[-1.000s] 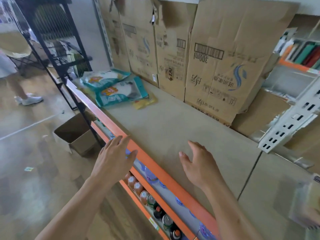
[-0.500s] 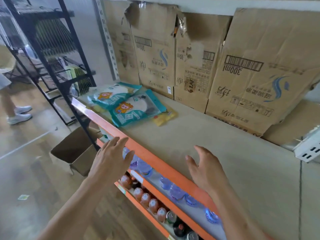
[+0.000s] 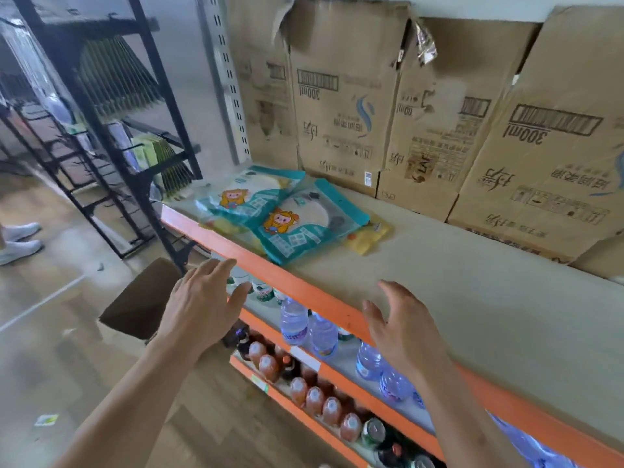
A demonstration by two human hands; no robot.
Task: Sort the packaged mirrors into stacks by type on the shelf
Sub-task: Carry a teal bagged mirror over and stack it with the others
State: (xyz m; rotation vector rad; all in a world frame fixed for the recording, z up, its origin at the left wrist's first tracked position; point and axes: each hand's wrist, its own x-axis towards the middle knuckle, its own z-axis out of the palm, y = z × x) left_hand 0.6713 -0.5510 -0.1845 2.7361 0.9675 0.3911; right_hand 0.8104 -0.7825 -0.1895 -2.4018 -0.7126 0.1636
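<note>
Two teal packaged mirrors with a cartoon figure lie overlapping at the left end of the beige shelf (image 3: 456, 298): one nearer the front (image 3: 300, 224), one behind it to the left (image 3: 250, 190). Yellow packages poke out from under them, one at the right (image 3: 366, 236). My left hand (image 3: 202, 305) hovers in front of the orange shelf edge with straight fingers, holding nothing. My right hand (image 3: 401, 329) hangs over the shelf's front edge, fingers relaxed and spread, also holding nothing. Both hands are short of the packages.
Flattened cardboard boxes (image 3: 354, 106) lean along the back of the shelf. Lower shelves hold water bottles (image 3: 293, 322) and drink bottles (image 3: 314, 396). An open carton (image 3: 141, 302) sits on the floor at left, beside a black wire rack (image 3: 111, 106). A person's white shoes (image 3: 20, 241) show far left.
The view has swung left and closer to the teal packages. Both hands stay open in front of me, moving along the shelf edge toward the packages.
</note>
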